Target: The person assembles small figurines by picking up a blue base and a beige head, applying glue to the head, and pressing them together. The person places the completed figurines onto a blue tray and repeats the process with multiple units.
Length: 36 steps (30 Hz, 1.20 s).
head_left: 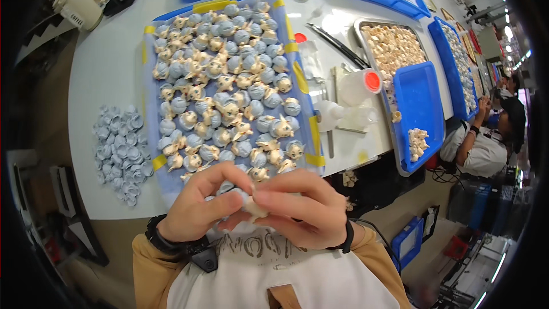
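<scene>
My left hand [197,197] and my right hand [309,201] meet in front of my chest, at the table's near edge. Between them is a small doll head [255,208], cream with a pale blue hair part. Both hands have their fingers closed on it, and they cover most of it. Just beyond my hands, a lined tray [304,100] with yellow tape along its rim carries many similar doll heads [229,109] with painted faces and blue hair. Left of that tray lies a loose pile of pale blue cup-shaped hair pieces [120,151].
To the right stand a metal tray [359,30] of small cream parts, a blue tray [414,91] overlapping it, a red-capped container [353,87] and black tweezers [340,44]. A beige bucket [77,3] is far left. Another person [480,143] sits at the right.
</scene>
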Each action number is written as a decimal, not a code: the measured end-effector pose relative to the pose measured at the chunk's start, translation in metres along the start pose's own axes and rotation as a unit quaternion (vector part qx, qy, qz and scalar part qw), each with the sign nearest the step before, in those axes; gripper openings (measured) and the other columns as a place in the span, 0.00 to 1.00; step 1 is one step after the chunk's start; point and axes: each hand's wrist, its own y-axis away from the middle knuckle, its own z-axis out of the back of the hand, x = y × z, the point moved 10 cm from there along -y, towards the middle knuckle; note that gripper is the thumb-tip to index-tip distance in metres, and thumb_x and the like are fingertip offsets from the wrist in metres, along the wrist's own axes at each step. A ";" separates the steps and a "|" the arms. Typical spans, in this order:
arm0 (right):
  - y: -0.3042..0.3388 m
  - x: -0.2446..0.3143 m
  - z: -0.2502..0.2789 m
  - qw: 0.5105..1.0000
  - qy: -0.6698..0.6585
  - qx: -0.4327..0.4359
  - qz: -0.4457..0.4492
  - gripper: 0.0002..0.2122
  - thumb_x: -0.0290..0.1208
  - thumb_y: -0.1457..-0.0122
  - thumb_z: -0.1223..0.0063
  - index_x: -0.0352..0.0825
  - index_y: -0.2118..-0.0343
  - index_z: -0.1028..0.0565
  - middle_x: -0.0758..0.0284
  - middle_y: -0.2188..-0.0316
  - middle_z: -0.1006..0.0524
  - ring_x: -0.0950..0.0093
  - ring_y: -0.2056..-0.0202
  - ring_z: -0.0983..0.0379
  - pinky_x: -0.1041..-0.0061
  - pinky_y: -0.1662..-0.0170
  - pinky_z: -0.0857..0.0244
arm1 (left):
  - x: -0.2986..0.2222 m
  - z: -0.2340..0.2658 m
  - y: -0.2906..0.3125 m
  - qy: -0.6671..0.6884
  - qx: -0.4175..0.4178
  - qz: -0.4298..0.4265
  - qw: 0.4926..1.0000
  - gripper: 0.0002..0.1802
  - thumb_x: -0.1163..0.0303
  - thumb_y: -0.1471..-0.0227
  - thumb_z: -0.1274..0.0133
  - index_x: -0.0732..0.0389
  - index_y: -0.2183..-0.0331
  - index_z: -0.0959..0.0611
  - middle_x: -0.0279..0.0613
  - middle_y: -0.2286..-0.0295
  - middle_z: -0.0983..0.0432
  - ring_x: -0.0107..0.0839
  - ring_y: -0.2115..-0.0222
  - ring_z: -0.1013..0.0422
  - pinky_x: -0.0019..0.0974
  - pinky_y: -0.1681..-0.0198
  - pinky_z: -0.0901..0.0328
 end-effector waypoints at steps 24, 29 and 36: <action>-0.003 -0.049 0.146 0.869 0.484 0.009 -0.097 0.12 0.18 0.59 0.43 0.33 0.68 0.24 0.67 0.70 0.26 0.67 0.68 0.33 0.71 0.63 0.39 | -0.011 0.029 0.013 0.002 -0.072 -0.067 0.995 0.22 0.58 0.52 0.46 0.67 0.63 0.29 0.50 0.75 0.26 0.23 0.84 0.35 0.23 0.84 0.44; -0.003 -0.053 0.145 0.872 0.480 0.009 -0.099 0.11 0.18 0.59 0.43 0.33 0.68 0.24 0.66 0.70 0.25 0.67 0.68 0.32 0.71 0.63 0.38 | -0.013 0.024 0.010 0.034 -0.067 -0.077 0.994 0.22 0.58 0.55 0.43 0.64 0.66 0.31 0.50 0.76 0.27 0.23 0.85 0.36 0.23 0.85 0.45; 0.003 -0.053 0.152 0.870 0.481 -0.024 -0.103 0.11 0.20 0.60 0.41 0.32 0.70 0.26 0.63 0.71 0.25 0.65 0.69 0.32 0.70 0.66 0.37 | -0.014 0.023 0.009 0.049 -0.055 -0.086 0.994 0.21 0.58 0.54 0.44 0.63 0.66 0.33 0.51 0.76 0.27 0.24 0.86 0.36 0.23 0.85 0.45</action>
